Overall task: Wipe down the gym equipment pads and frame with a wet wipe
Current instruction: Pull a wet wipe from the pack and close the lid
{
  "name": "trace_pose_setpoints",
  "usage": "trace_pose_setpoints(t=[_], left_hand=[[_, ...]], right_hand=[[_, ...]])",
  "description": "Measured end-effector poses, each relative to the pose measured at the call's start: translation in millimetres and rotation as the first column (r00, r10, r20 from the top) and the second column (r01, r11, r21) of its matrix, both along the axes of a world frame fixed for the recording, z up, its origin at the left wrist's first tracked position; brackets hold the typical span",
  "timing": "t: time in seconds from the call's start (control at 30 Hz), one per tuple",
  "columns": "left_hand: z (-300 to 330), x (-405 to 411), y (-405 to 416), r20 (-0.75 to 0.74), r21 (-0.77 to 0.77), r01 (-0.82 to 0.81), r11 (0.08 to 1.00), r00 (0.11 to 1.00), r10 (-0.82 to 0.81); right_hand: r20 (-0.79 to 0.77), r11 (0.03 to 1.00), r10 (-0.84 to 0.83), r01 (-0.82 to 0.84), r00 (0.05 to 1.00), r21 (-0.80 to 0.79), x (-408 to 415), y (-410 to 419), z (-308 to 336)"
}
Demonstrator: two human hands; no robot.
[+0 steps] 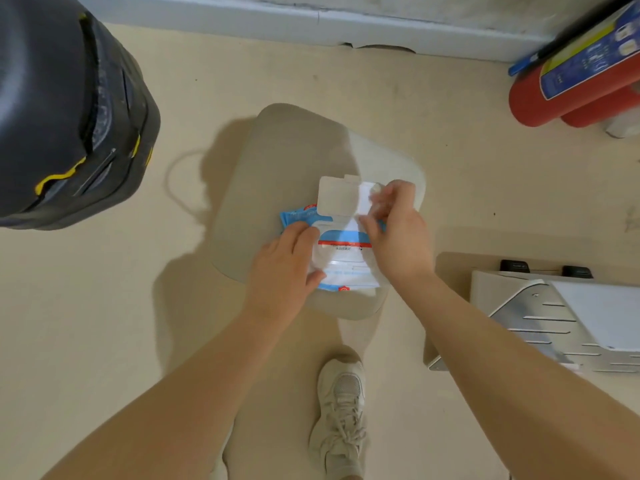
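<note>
ITEM wet-wipe pack (341,263), lid flipped open, lying on grey stool (298,150) at 12 o'clock of my shoe (341,410) | I'm judging it soft, light, slippery | left hand (284,268) is gripping its 9 o'clock edge | right hand (398,233) is pinching a limp wipe (363,199) at the opening.

The left hand (284,268) covers the left side of the blue and white wipe pack (341,252), and the right hand (394,230) hides its right edge. The small print on the pack is too blurred to read. The right hand's fingertips (375,197) blur into a white sheet, so the pinch cannot be judged. A dark padded shape (69,109) is cut off by the top and left edges. 2 red cylinders (575,88) run off the right edge, their label unreadable. A grey metal frame (554,317) also leaves the right edge.
</note>
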State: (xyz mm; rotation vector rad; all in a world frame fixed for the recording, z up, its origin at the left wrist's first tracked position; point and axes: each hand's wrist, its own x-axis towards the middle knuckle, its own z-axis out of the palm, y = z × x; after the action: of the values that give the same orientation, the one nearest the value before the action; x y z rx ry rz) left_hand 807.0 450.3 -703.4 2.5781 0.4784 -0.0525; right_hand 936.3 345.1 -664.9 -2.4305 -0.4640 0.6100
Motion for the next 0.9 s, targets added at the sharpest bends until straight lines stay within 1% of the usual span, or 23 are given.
trace_pose_setpoints(t=[0.07,0.13,0.17,0.2,0.27,0.33,0.37,0.47,0.53,0.6,0.67,0.7,0.77,0.83,0.9], left_hand=[[-2.0,0.3,-1.0,0.002,0.026,0.012,1.0,1.0,-0.012],[-2.5,0.0,-2.9,-0.002,0.095,0.031,0.995,1.0,-0.031],[-1.5,0.1,-4.1,-0.012,0.132,0.041,0.99,0.999,-0.04],[-0.2,0.7,-5.1,-0.024,0.169,0.047,0.984,0.999,-0.044],[1.2,1.3,-7.2,-0.034,0.206,0.04,0.978,0.999,-0.034],[0.1,0.5,-8.4,-0.027,0.195,0.029,0.98,0.999,-0.024],[-0.5,0.5,-8.5,-0.024,0.19,0.023,0.982,1.0,-0.019],[-1.6,0.9,-9.2,-0.03,0.171,0.009,0.985,1.0,-0.004],[-1.2,1.5,-10.0,-0.039,0.147,0.002,0.989,0.999,0.004],[-2.1,0.7,-10.5,-0.019,0.105,-0.027,0.994,0.999,0.029],[-2.7,0.1,-10.3,0.022,0.067,-0.044,0.997,0.999,0.043],[-1.9,0.5,-10.2,0.036,0.073,-0.037,0.997,0.999,0.035],[0.3,1.0,-10.0,0.053,0.135,0.011,0.991,0.998,-0.018],[-0.2,-0.9,-7.7,0.065,0.198,0.059,0.978,0.995,-0.074],[-2.9,-3.9,-4.9,0.083,0.191,0.065,0.979,0.993,-0.082]], right_hand=[[-0.007,0.987,0.156,-0.156,0.988,-0.046,-15.3,-12.8,-0.6],[0.059,0.94,0.322,-0.311,0.945,-0.142,-27.9,-27.8,-3.0],[0.089,0.92,0.365,-0.345,0.927,-0.188,-32.0,-34.0,-3.2],[0.097,0.912,0.368,-0.338,0.925,-0.232,-34.9,-37.1,-1.4],[0.062,0.909,0.312,-0.279,0.948,-0.31,-39.3,-37.9,0.7],[0.081,0.928,0.236,-0.2,0.968,-0.313,-43.4,-31.4,1.2],[0.092,0.941,0.181,-0.145,0.979,-0.304,-45.3,-26.2,0.2],[0.027,0.944,-0.033,0.04,0.999,-0.327,-51.9,-7.7,-2.9],[0.014,0.946,-0.184,0.181,0.983,-0.27,-56.4,1.8,-4.8],[0.035,0.948,-0.249,0.251,0.968,-0.194,-62.4,9.3,-4.6],[0.083,0.971,-0.178,0.189,0.98,-0.147,-69.8,9.9,-8.9],[0.112,0.981,-0.108,0.124,0.988,-0.147,-72.8,8.7,-12.0],[0.169,0.982,0.054,-0.022,0.984,-0.186,-77.3,3.7,-19.1],[0.238,0.965,0.195,-0.143,0.952,-0.22,-77.0,-5.1,-23.0],[0.278,0.948,0.295,-0.245,0.914,-0.202,-72.0,-15.0,-22.2]])
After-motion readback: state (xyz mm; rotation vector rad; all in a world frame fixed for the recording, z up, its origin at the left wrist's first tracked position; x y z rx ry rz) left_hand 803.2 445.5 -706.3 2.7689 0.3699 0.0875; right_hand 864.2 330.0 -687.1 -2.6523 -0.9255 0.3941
